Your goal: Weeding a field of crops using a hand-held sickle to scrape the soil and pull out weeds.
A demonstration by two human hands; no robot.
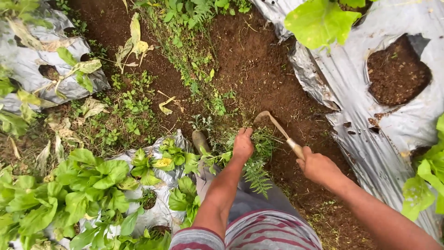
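Left hand (243,144) fingers closed on a fern clump (255,172). Right hand (316,166) wrapped round hand hoe (279,128), blade just beyond left fingertips. Soil past blade bare; weeds (194,69) beyond left fingers remain.

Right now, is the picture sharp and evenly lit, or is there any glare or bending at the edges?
Head view: soft, even daylight with no hard shadows; the silver plastic sheet shows a pale sheen; the left hand, right hand and small hoe look fairly sharp; the big leaf up top is overbright; the edges bow like a wide lens.
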